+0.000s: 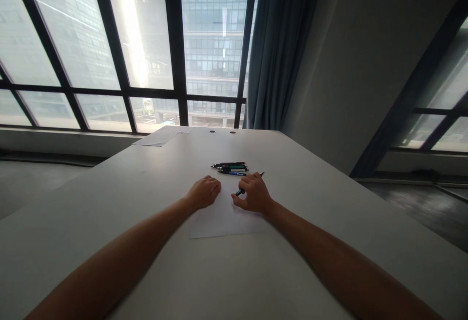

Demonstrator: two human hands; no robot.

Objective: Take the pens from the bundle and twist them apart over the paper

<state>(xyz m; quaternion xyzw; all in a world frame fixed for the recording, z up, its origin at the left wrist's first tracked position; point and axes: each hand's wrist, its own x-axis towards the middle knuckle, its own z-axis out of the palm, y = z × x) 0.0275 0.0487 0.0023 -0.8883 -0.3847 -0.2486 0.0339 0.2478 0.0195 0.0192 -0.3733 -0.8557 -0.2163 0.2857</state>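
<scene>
Fingers (249,178) of the right hand (256,196) pinch a pen (240,192) at four o'clock from the other pens (231,168); the left hand (204,192) rests half-curled on the paper (219,221), gripping nothing visible. The pen seems light, stiff, slightly slick: best held mid-barrel.

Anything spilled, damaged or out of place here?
Nothing looks spilled or damaged. Only the loose papers at the far left corner of the table look untidy: loosely spread, right by its edge; whether they overhang is unclear. The pen in the right hand looks ordinary.
</scene>
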